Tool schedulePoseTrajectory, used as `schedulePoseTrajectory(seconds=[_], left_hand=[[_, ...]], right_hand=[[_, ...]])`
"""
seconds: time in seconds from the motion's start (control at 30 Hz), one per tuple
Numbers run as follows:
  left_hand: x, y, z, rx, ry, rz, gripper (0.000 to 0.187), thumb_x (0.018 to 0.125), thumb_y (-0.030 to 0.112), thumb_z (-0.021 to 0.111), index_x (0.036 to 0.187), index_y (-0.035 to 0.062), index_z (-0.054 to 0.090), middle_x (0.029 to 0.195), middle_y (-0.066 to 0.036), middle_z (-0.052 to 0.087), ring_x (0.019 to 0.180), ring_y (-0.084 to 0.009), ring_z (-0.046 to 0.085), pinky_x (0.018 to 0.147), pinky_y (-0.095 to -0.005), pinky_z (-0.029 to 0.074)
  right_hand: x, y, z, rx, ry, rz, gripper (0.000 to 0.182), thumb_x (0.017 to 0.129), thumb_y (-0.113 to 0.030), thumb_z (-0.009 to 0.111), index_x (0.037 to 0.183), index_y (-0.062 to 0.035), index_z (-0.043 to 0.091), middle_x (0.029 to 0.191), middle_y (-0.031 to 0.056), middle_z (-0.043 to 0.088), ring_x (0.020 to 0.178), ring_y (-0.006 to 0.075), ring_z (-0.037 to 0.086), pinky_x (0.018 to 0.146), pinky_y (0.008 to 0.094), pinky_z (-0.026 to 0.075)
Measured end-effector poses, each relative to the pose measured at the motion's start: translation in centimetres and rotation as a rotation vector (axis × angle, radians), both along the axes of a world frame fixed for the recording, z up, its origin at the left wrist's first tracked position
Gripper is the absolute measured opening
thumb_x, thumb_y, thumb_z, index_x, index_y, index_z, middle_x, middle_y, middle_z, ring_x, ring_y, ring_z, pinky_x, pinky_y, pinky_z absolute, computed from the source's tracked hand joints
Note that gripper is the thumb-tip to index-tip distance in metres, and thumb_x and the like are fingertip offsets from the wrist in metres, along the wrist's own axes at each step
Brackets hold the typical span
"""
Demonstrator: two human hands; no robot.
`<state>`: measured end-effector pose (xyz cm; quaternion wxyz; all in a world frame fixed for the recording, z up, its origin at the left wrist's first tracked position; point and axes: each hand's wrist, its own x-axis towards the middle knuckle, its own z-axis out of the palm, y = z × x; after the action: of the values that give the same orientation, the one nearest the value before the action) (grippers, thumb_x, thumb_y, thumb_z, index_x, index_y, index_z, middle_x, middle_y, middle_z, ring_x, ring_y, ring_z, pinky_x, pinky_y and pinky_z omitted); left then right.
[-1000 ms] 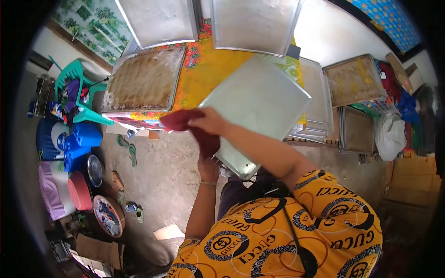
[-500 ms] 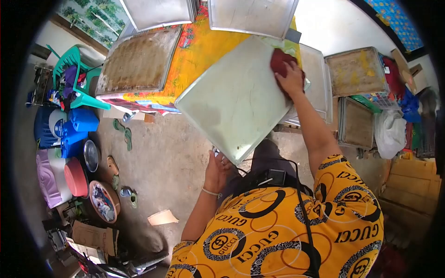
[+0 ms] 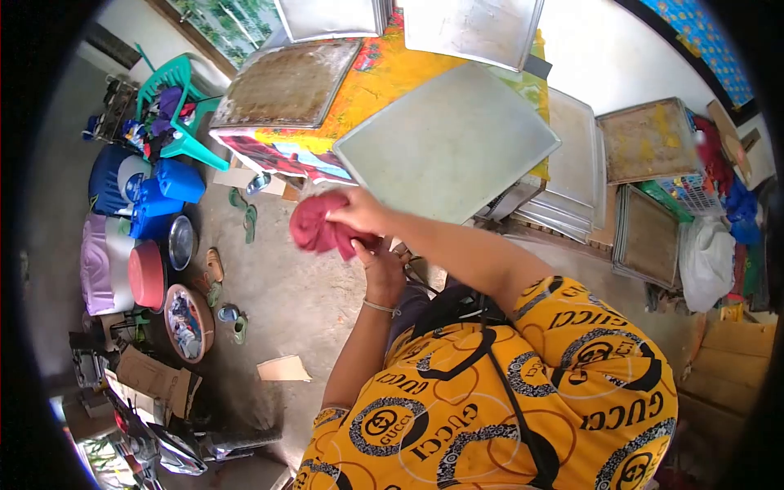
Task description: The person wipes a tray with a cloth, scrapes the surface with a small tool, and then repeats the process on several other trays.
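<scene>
While the right hand (image 3: 363, 213) grips a red cloth (image 3: 314, 225), left hand (image 3: 384, 273), its hold unclear, brown basin (image 3: 207, 331) holding fabrics (image 3: 184, 327)

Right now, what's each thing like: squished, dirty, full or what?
Cloth: bunched up, in the right hand.
Left hand: partly hidden, grip unclear.
Front tray: bare on top, near corner hidden.
Brown tray: stained, on the table.
Chair: upright, loaded.
Tub: clothes inside.
Green slippers: loose on the floor.
</scene>
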<state>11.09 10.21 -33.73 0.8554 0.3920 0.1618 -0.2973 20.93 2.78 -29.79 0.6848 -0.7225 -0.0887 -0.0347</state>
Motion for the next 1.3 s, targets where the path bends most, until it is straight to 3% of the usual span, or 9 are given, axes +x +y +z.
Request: schedulePoseTrajectory(seconds=[0.2, 0.33, 0.43, 0.63, 0.73, 0.9, 1.0, 1.2, 1.3], left_hand=[[-2.7, 0.5, -2.0, 0.014, 0.125, -0.468, 0.108, 0.077, 0.083, 0.009, 0.142, -0.0032, 0.018, 0.118, -0.020, 0.056, 0.105, -0.0305, 0.053, 0.094, -0.0433, 0.037], [-4.2, -1.0, 0.5, 0.067, 0.083, -0.356, 0.104, 0.079, 0.080, 0.008, 0.138, -0.0043, 0.030, 0.124, -0.019, 0.053, 0.115, -0.0321, 0.046, 0.103, -0.0435, 0.025], [-3.7, -1.7, 0.9, 0.115, 0.044, -0.213, 0.100, 0.083, 0.076, 0.008, 0.136, -0.0046, 0.034, 0.128, -0.017, 0.051, 0.118, -0.0313, 0.042, 0.106, -0.0391, 0.021], [-2.6, -1.0, 0.6, 0.157, -0.094, -0.279, 0.098, 0.084, 0.074, 0.009, 0.134, -0.0050, 0.037, 0.131, -0.014, 0.050, 0.120, -0.0272, 0.041, 0.108, -0.0394, 0.019], [-3.1, -0.9, 0.9, 0.042, 0.061, -0.225, 0.101, 0.082, 0.077, 0.008, 0.136, -0.0040, 0.035, 0.132, -0.012, 0.048, 0.124, -0.0272, 0.038, 0.107, -0.0480, 0.018], [-3.6, -0.5, 0.7, -0.238, 0.114, -0.156, 0.103, 0.077, 0.082, 0.011, 0.139, 0.0025, 0.031, 0.137, -0.009, 0.042, 0.127, -0.0283, 0.035, 0.103, -0.0585, 0.018], [-3.4, 0.2, -0.5, -0.298, 0.066, -0.064, 0.103, 0.073, 0.085, 0.015, 0.137, 0.0062, 0.034, 0.139, -0.007, 0.040, 0.128, -0.0275, 0.034, 0.101, -0.0585, 0.022], [-3.3, 0.8, -0.3, -0.338, 0.002, -0.130, 0.110, 0.062, 0.092, 0.024, 0.132, 0.0089, 0.039, 0.131, -0.004, 0.045, 0.125, -0.0239, 0.034, 0.093, -0.0581, 0.028], [-3.2, 1.1, -0.9, -0.144, -0.004, -0.159, 0.112, 0.066, 0.090, 0.024, 0.140, 0.0049, 0.025, 0.139, -0.009, 0.037, 0.130, -0.0270, 0.029, 0.098, -0.0596, 0.023]], right_hand=[[-1.7, -20.2, 7.6, 0.163, 0.092, -0.449, 0.038, 0.078, -0.011, 0.068, 0.113, 0.0015, 0.060, 0.098, 0.0125, 0.067, 0.081, 0.0183, 0.065, 0.075, 0.0330, 0.053], [-4.6, -35.5, 2.8, -0.241, -0.012, -0.923, 0.044, 0.080, -0.028, 0.066, 0.114, 0.0000, 0.059, 0.097, 0.0186, 0.065, 0.089, 0.0271, 0.064, 0.079, 0.0345, 0.051], [-5.2, -41.6, -5.4, -0.786, 0.095, -0.865, 0.056, 0.081, -0.037, 0.064, 0.123, -0.0023, 0.052, 0.118, 0.0257, 0.054, 0.108, 0.0366, 0.054, 0.090, 0.0408, 0.045], [-7.3, -29.5, -5.4, -1.168, 0.073, -0.953, 0.070, 0.083, -0.045, 0.058, 0.133, -0.0002, 0.037, 0.133, 0.0297, 0.034, 0.121, 0.0439, 0.039, 0.102, 0.0481, 0.032], [-9.0, -16.9, -5.1, -1.132, 0.124, -0.668, 0.069, 0.085, -0.043, 0.056, 0.136, -0.0028, 0.033, 0.139, 0.0314, 0.026, 0.127, 0.0468, 0.029, 0.104, 0.0546, 0.024], [-9.4, -4.4, -3.6, -0.833, -0.140, -0.324, 0.060, 0.076, -0.026, 0.067, 0.126, -0.0067, 0.041, 0.129, 0.0239, 0.036, 0.124, 0.0428, 0.032, 0.101, 0.0543, 0.026], [-7.4, -0.9, -2.9, -0.388, -0.134, -0.135, 0.053, 0.078, -0.013, 0.067, 0.125, -0.0066, 0.044, 0.123, 0.0194, 0.046, 0.112, 0.0336, 0.048, 0.096, 0.0398, 0.040], [-2.2, 2.2, 2.2, 0.484, 0.217, 0.083, 0.042, 0.086, -0.014, 0.061, 0.122, -0.0003, 0.044, 0.111, 0.0130, 0.058, 0.105, 0.0220, 0.054, 0.094, 0.0354, 0.041], [0.3, -0.1, 4.8, 0.639, 0.227, 0.018, 0.040, 0.085, -0.011, 0.060, 0.121, 0.0004, 0.046, 0.110, 0.0110, 0.059, 0.101, 0.0197, 0.057, 0.089, 0.0352, 0.046]])
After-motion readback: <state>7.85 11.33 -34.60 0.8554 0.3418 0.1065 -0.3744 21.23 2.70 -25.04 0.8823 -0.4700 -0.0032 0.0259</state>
